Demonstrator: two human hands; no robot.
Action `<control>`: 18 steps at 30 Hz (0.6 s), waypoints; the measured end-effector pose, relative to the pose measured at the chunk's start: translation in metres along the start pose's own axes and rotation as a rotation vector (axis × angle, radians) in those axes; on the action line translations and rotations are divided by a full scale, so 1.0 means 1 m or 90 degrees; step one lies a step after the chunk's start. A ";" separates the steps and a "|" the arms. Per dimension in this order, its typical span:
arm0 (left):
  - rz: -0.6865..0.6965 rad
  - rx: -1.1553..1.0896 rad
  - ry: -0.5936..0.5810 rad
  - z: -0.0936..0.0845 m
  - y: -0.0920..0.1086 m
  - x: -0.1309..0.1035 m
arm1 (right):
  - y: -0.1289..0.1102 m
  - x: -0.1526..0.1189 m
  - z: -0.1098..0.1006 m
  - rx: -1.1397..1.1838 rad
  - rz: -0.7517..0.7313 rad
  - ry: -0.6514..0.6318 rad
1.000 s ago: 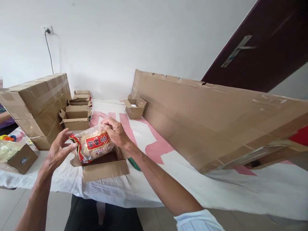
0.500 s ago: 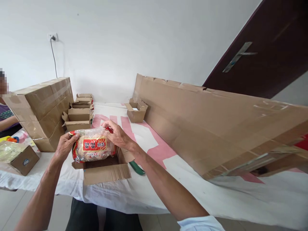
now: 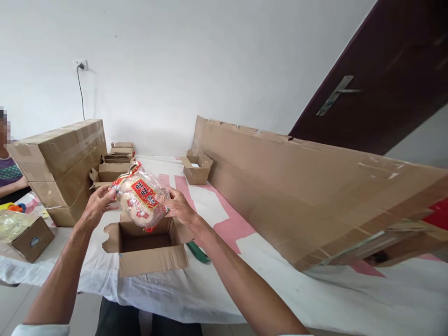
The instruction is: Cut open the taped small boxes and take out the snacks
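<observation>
A clear and red plastic bag of rice crackers (image 3: 142, 198) is held up between both hands, tilted down to the right. My left hand (image 3: 99, 204) grips its left side with the thumb in front. My right hand (image 3: 178, 205) pinches the right side, thumb over the printed face. Just below the bag stands an open cardboard box (image 3: 152, 261) with its flaps folded out; part of its back is hidden behind the bag. A green curved object (image 3: 198, 252) lies against the box's right side, partly covered by my right forearm.
Taped cartons (image 3: 63, 172) are stacked at the left, with several open boxes (image 3: 114, 173) in a row beside them. A small open box (image 3: 196, 173) stands by a long cardboard panel (image 3: 315, 196). Another person's arm (image 3: 14, 186) shows far left, behind a carton (image 3: 31, 238).
The bag has risen clear of the box and turned clockwise, so its print now slants. Both hands still hold it, and more of the box's inside shows.
</observation>
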State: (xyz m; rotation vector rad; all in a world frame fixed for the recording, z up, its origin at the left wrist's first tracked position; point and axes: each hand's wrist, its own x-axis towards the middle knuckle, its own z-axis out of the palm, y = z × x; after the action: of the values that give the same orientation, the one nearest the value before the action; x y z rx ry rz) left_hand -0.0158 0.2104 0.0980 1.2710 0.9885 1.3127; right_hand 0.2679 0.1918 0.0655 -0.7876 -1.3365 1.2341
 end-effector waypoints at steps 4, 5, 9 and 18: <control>-0.010 0.008 -0.033 0.007 -0.010 -0.003 | 0.015 -0.003 0.009 0.009 -0.042 0.054; 0.000 0.012 -0.022 0.010 -0.011 -0.001 | 0.017 -0.005 0.010 0.009 -0.046 0.045; 0.039 0.017 0.047 0.014 -0.011 0.012 | 0.016 -0.012 0.010 0.009 -0.033 -0.028; 0.128 0.036 0.065 0.023 -0.007 0.025 | 0.023 -0.019 0.006 -0.031 0.021 -0.068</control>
State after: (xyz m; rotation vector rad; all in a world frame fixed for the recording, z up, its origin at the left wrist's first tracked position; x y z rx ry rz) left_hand 0.0091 0.2341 0.0971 1.3865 0.9945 1.5257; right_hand 0.2610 0.1782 0.0397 -0.7894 -1.4491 1.2892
